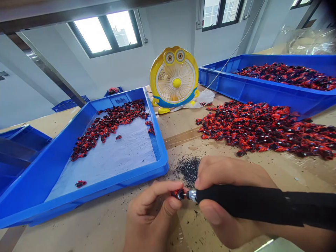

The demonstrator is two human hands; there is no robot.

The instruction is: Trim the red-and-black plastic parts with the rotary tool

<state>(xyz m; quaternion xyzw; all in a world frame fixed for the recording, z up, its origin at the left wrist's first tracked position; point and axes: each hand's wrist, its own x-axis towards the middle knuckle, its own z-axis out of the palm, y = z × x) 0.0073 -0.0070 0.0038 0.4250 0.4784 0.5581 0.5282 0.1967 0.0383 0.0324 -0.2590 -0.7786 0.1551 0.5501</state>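
Pinching the red-and-black piece (180, 194) at lower centre, the left hand (153, 215) risks a nick if the tool (241, 203) clamped in the right hand (235, 172) skids

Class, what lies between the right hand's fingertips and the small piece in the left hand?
The silver tip of the black handheld tool, in the head view.

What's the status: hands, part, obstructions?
Left hand pinching red-and-black part. Right hand gripping black tool, metal tip toward part. Black crumbs on table; nothing visibly between tool and part.
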